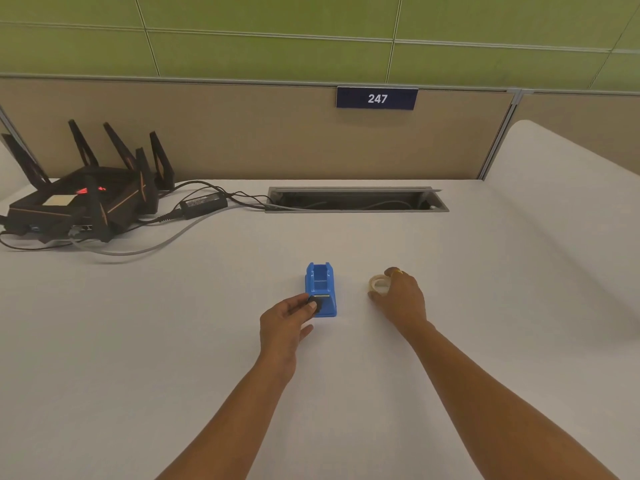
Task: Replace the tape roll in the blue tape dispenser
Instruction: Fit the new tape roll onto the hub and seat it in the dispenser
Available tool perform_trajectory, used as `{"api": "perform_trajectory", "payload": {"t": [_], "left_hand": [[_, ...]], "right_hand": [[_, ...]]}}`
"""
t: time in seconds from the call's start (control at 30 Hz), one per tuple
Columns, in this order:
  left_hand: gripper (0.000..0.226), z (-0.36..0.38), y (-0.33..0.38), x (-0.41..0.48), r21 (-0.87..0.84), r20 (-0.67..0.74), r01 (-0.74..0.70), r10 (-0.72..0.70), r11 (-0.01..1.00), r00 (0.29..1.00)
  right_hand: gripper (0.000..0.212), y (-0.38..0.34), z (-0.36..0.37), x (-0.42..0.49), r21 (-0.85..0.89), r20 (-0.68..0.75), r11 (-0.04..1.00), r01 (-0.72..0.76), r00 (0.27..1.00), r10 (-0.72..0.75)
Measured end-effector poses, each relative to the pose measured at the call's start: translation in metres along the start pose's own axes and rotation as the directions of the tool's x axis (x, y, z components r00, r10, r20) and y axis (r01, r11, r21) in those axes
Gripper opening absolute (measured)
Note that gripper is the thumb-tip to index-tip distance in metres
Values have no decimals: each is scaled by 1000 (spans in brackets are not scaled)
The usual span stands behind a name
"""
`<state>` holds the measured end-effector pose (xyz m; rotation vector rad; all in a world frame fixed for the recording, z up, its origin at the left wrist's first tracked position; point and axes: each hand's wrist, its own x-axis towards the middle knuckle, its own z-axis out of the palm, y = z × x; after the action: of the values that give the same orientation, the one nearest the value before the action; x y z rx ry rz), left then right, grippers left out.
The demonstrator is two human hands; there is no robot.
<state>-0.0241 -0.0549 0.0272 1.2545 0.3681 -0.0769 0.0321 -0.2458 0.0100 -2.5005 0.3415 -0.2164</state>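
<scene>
A: The left hand (287,317) is pinching a small black hub (316,304) between thumb and fingertips, right at the near end of the blue dispenser (321,289). The right hand (398,296) is closing around the clear tape roll (378,285), which is lying flat on the white desk (207,323) at three o'clock from the dispenser.

B: And the dispenser's cradle?

A: It is looking empty. The dispenser is sitting at desk centre, with nothing holding it down.

B: So what is likely to go wrong?

A: I am guessing the hub could go into the roll crooked, or the roll could end up facing the wrong way, so the tape would be feeding away from the cutter. The loose end is too faint to see.

B: Anything else?

A: The dispenser may be sliding when the loaded hub is pressed in. The router (83,199) and its cables (207,192) at ten o'clock are lying well apart, so no snagging there.
</scene>
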Motion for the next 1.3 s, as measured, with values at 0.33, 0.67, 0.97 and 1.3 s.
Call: {"api": "perform_trajectory", "payload": {"t": [0.33,0.67,0.97,1.3], "left_hand": [[22,3,3,-1,-9,5,-37,38,999,999],[23,8,10,-6,28,75,-145,142,989,987],[25,0,11,-2,137,88,-234,223,963,971],[27,-4,14,-2,206,157,-312,283,927,946]], "right_hand": [[52,-33,-5,-34,697,215,695,-178,976,35],[39,-51,-9,-62,766,323,632,-113,919,-226],[51,-55,-11,-66,767,344,631,-114,904,-255],[48,-58,-14,-67,729,353,679,-84,896,-268]]}}
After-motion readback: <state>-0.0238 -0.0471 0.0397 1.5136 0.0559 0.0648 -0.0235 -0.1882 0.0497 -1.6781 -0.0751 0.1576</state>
